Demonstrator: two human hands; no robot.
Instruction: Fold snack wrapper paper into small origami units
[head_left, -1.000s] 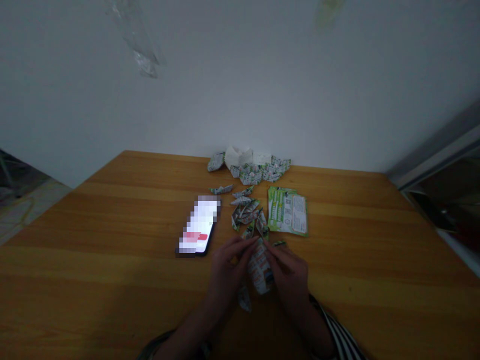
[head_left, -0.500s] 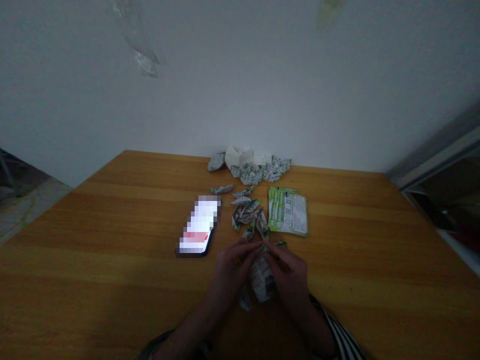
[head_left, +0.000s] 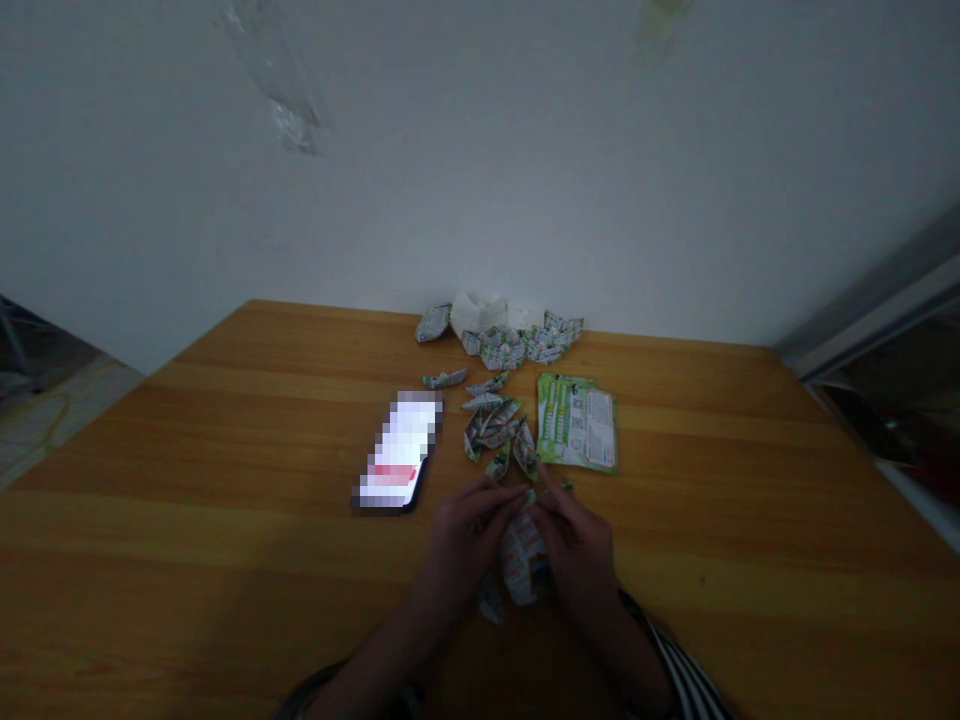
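Observation:
My left hand is closed, with thumb and fingertips pinching the top of a folded printed paper piece. From the other side my right hand grips the same paper, and its index finger points forward. The two hands' fingertips nearly meet, hiding the top edge of the paper. Just ahead of the fingers lie several small folded paper pieces, grey-white with green print. A small pale scrap shows beneath, between the wrists. Dim light blurs the fine detail.
Left of the hands lies a phone with its lit screen blurred out. To the right is a stack of flat green-and-white printed sheets. More folded papers and white tissue-like paper sit along the wall at the wooden table's back.
My right index finger has lifted and straightened forward, away from the left fingertips. The hands and the folded paper otherwise stay in nearly the same place.

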